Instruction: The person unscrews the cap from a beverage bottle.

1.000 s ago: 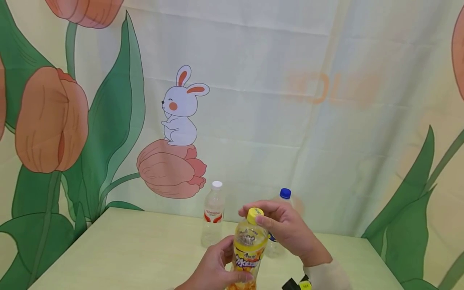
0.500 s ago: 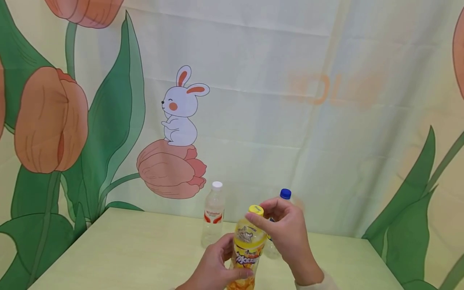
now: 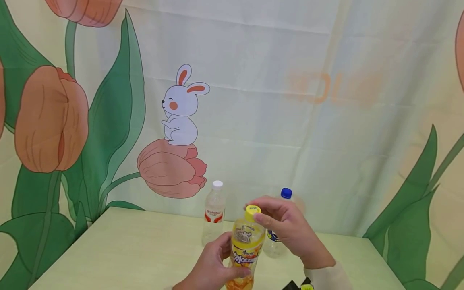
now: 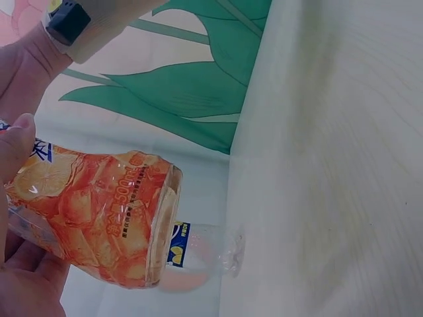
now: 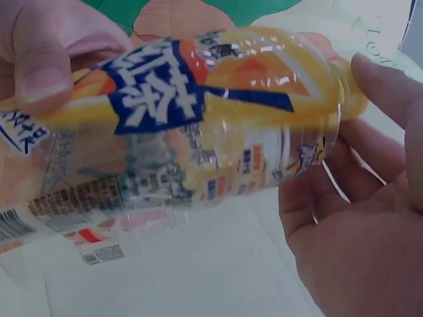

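A clear iced-tea bottle (image 3: 246,251) with a yellow and orange label is held upright, slightly tilted, with its base raised off the table in the left wrist view. My left hand (image 3: 213,262) grips its lower body, thumb across the label. At the top, my right hand (image 3: 284,225) pinches the yellow cap (image 3: 252,212) between thumb and fingers; the cap sits on the neck. The right wrist view shows the label's side (image 5: 158,92) close up, with my right thumb on the cap (image 5: 357,92). The bottle looks drained of drink.
Behind, on the pale table (image 3: 127,249), stand a clear bottle with a white cap (image 3: 213,217) and another with a blue cap (image 3: 286,193), partly hidden by my right hand. A curtain (image 3: 253,121) printed with tulips and a rabbit hangs at the table's back edge.
My right hand turned one way around the cap, its wrist swinging inward, then swung back out to about its earlier pose. The bottle has shifted slightly left in my left hand.
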`<action>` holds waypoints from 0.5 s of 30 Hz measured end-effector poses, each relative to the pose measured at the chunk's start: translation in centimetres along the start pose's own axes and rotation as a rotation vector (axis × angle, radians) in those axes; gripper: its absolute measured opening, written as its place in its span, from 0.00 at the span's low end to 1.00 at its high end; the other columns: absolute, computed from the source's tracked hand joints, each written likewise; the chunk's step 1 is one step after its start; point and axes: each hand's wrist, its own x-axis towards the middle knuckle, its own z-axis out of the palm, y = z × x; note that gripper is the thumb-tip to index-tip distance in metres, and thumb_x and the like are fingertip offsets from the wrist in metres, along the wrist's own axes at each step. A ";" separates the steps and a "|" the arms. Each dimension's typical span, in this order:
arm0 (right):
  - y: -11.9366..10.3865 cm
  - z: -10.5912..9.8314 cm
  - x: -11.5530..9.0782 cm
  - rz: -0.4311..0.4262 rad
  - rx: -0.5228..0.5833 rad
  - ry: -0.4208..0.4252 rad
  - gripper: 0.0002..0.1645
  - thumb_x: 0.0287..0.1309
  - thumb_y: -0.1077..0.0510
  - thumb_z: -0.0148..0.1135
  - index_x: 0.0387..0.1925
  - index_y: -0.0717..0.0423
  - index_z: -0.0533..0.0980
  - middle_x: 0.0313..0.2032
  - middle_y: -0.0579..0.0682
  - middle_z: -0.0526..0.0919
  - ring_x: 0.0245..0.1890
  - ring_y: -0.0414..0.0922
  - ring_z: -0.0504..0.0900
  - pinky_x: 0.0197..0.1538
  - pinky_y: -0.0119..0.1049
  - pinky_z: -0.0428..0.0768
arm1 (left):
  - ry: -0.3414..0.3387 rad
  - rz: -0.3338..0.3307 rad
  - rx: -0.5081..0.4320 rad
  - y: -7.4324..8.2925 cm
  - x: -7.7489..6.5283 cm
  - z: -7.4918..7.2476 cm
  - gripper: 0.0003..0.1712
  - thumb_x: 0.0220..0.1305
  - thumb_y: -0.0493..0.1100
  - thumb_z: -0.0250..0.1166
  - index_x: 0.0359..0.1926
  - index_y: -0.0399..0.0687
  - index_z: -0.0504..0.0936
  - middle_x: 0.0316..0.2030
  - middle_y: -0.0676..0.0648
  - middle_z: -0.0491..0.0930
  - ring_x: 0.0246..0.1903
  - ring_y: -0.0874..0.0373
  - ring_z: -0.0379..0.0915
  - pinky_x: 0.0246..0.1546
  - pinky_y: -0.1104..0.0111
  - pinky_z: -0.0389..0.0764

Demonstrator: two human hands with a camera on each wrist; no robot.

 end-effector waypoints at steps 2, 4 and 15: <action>0.1 -0.1 0.0 0.000 0.012 -0.017 0.15 0.65 0.60 0.55 0.52 0.56 0.76 0.49 0.55 0.80 0.46 0.49 0.80 0.49 0.46 0.81 | 0.008 -0.015 0.000 0.0 0.0 0.1 0.36 0.47 0.49 0.75 0.58 0.59 0.70 0.52 0.55 0.77 0.50 0.57 0.76 0.57 0.58 0.75; 0.0 0.3 0.0 0.038 0.036 0.030 0.17 0.63 0.60 0.57 0.53 0.57 0.75 0.50 0.54 0.80 0.48 0.49 0.80 0.50 0.43 0.81 | 0.021 -0.012 0.014 0.0 0.0 0.1 0.37 0.46 0.51 0.75 0.58 0.59 0.70 0.52 0.55 0.77 0.51 0.57 0.76 0.57 0.58 0.75; -1.5 3.0 0.3 0.187 -0.095 0.504 0.24 0.35 0.48 0.79 0.32 0.55 0.78 0.32 0.53 0.83 0.32 0.49 0.80 0.36 0.37 0.81 | 0.045 0.013 0.029 0.1 0.2 0.4 0.37 0.46 0.53 0.75 0.58 0.61 0.70 0.52 0.56 0.78 0.50 0.59 0.76 0.56 0.62 0.76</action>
